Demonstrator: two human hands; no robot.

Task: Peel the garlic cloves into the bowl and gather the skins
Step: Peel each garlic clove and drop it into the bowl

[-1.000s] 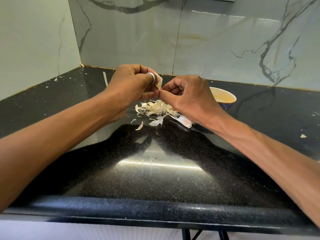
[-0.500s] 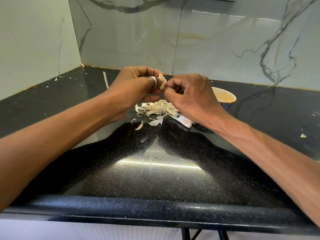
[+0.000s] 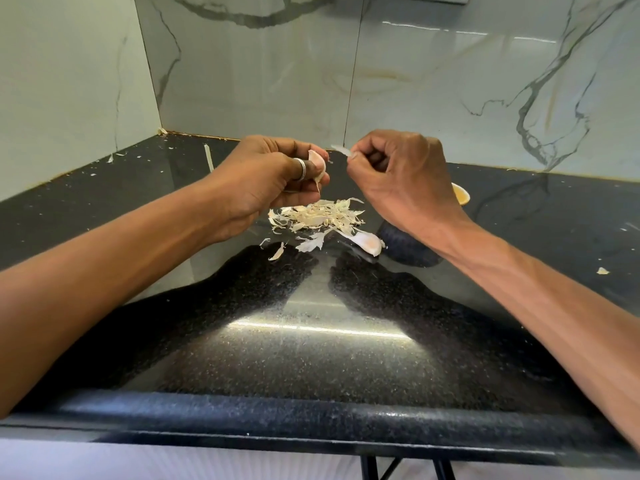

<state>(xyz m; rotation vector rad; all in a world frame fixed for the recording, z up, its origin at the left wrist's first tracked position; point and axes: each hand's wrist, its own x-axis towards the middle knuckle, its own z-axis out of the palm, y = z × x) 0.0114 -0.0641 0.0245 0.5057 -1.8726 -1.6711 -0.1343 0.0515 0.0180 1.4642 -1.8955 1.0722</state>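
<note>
My left hand (image 3: 273,174), with a ring on one finger, grips a pale garlic clove (image 3: 317,165) between thumb and fingers, above the counter. My right hand (image 3: 398,174) is a short way to its right and pinches a thin strip of skin (image 3: 341,150) at its fingertips. Below and between them lies a pile of garlic skins (image 3: 317,216) on the black counter. An unpeeled clove (image 3: 367,241) lies at the pile's right edge. The bowl (image 3: 462,195) stands behind my right hand, and only part of its rim shows.
The glossy black granite counter (image 3: 311,341) runs to a rounded front edge. Marble-patterned walls close the back and left. Stray skin bits lie at the far left (image 3: 110,158) and at the right (image 3: 602,270). A pale sliver (image 3: 208,162) lies near the back.
My hands have pulled apart: the right one moved right and up with a strip of skin torn off the clove, which stays in my left hand.
</note>
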